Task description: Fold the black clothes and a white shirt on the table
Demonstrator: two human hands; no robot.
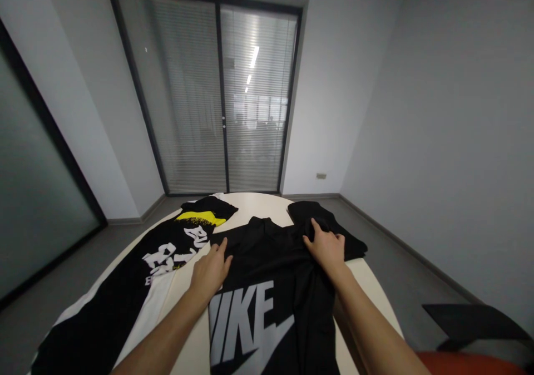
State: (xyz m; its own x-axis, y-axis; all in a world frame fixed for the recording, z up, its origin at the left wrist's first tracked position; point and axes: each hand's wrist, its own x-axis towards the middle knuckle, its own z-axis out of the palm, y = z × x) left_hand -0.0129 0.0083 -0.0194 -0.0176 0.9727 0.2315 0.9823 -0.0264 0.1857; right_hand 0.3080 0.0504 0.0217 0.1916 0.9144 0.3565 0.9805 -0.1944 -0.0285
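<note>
Now | left hand (212,267): fingers spread on black shirt (267,255) | right hand (328,248): on shirt, pinch unclear

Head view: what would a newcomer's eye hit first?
Probably the big grey NIKE lettering on the black shirt, front and centre on the pale table. Next, the yellow band on the black-and-white garment at the table's left. Then the bright light streaks in the right glass panel behind.

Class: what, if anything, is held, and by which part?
The left hand is at one shoulder of the black NIKE shirt, the right hand at the other; whether either grips it cannot be told.
</note>
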